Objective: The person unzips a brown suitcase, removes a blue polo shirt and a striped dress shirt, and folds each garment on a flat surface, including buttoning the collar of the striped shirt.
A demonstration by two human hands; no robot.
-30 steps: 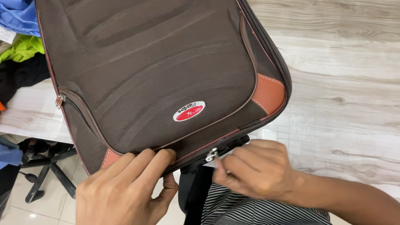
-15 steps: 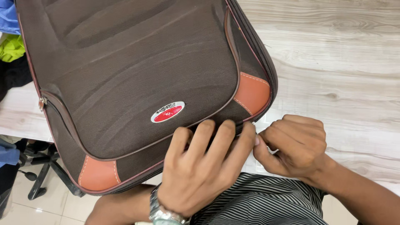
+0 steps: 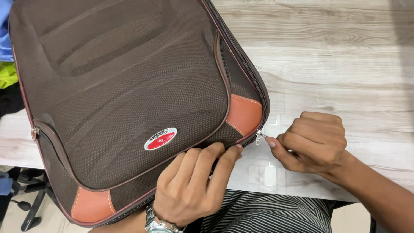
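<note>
— Brown fabric suitcase (image 3: 120, 86), lying flat on pale wood table (image 3: 345, 64). Which step?

— Zipping along the near edge, by the look of it. Small metal zipper pull (image 3: 259, 136) pinched between thumb and forefinger of right hand (image 3: 312, 142), just past the tan leather corner patch (image 3: 244, 114).

— And the left hand (image 3: 192, 185)?

— Pressed flat on the near rim, fingers (image 3: 217, 162) together, tips touching the seam just left of the pull. Holding nothing, only bracing.

— Next move?

— Probably calls for turning the pull round the corner and up the far-side track, with the rim kept pinned.
</note>
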